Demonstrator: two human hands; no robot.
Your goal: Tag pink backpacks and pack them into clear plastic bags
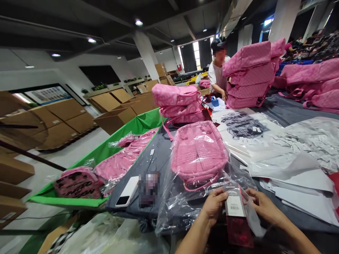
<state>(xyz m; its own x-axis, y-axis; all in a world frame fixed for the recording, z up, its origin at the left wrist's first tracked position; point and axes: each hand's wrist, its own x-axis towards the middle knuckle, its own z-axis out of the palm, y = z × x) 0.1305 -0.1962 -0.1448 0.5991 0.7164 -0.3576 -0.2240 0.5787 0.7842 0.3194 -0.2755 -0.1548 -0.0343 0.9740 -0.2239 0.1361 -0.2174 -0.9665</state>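
A pink backpack point(198, 151) lies in a clear plastic bag point(174, 208) on the dark cloth-covered table, the bag's loose end towards me. Below it, my left hand point(214, 206) pinches the edge of a red hang tag point(239, 231) with a white barcode label point(235, 204) on its upper part. My right hand point(262, 206), its fingers closed, grips a whitish translucent strip point(253, 215) close against the tag's right side. Whether that strip is paper or plastic I cannot tell.
A green-walled bin point(79, 201) at left holds bagged pink bags. A white power bank point(127, 192) lies near the table edge. Pink backpacks point(177, 95) are stacked behind, with a taller stack point(249, 77) beside a co-worker point(218, 74). White sheets point(304, 197) and small labels lie right.
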